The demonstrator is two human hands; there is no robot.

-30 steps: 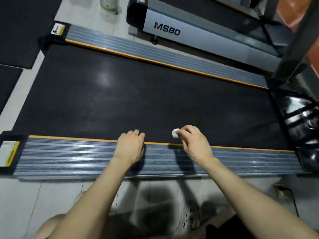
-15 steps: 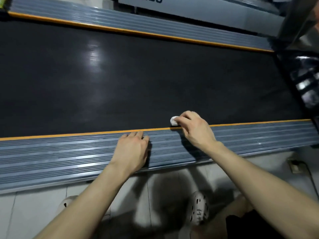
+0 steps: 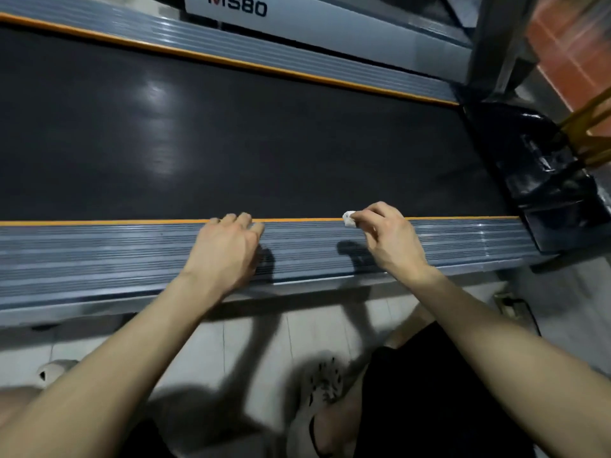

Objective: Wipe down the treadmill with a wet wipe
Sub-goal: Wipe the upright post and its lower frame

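Observation:
The treadmill lies across the view: a black belt (image 3: 231, 140) between two ribbed grey side rails edged in orange. On the near rail (image 3: 99, 259) my left hand (image 3: 228, 249) rests flat, palm down, fingertips at the orange strip, holding nothing. My right hand (image 3: 390, 239) pinches a small balled-up white wet wipe (image 3: 348, 219) in its fingertips and presses it on the orange strip where the near rail meets the belt. The far rail (image 3: 297, 66) runs along the top.
A glossy black motor cover (image 3: 529, 166) closes the belt's right end, beside a grey upright post (image 3: 496, 38). A second treadmill marked MS80 (image 3: 238, 8) stands behind. Below the near rail is pale tiled floor (image 3: 251, 338), with my feet in light clogs (image 3: 317, 391).
Both hands have slid right along the near rail toward the motor cover, the wipe staying on the orange strip. The camera has shifted too, bringing the MS80 label back into sight.

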